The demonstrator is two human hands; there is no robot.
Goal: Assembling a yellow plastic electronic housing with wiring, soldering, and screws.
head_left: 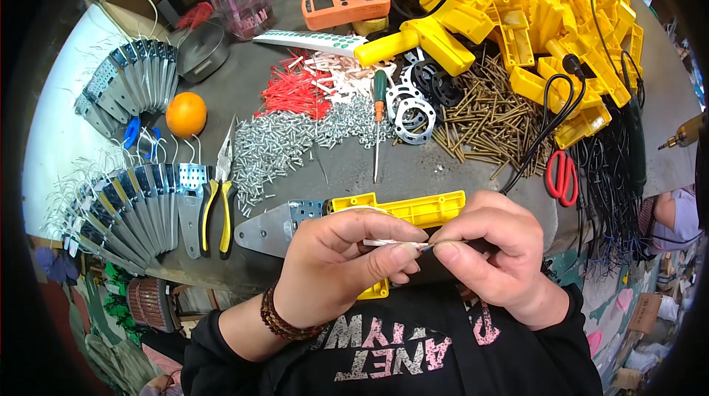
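Note:
My left hand (351,255) is closed, its thumb and fingers pinching a thin white sleeve or wire (378,242). Close against those fingertips, my right hand (491,244) pinches the end of a thin wire (426,247); where the two ends meet is too small to make out. Below both hands lies a yellow plastic housing (425,207), its hollow side up, partly hidden by them. A grey metal blade plate (267,230) sticks out to the left of the housing. The rest of this joint is covered by my left hand.
Combination pliers (218,207), fanned metal plates (140,211) and an orange fruit (186,114) lie left. Beyond my hands are small screws (269,152), a screwdriver (379,123) and long brass-coloured screws (487,111). Yellow housings (546,19), red-handled scissors (562,178) and black cables (609,196) crowd the right.

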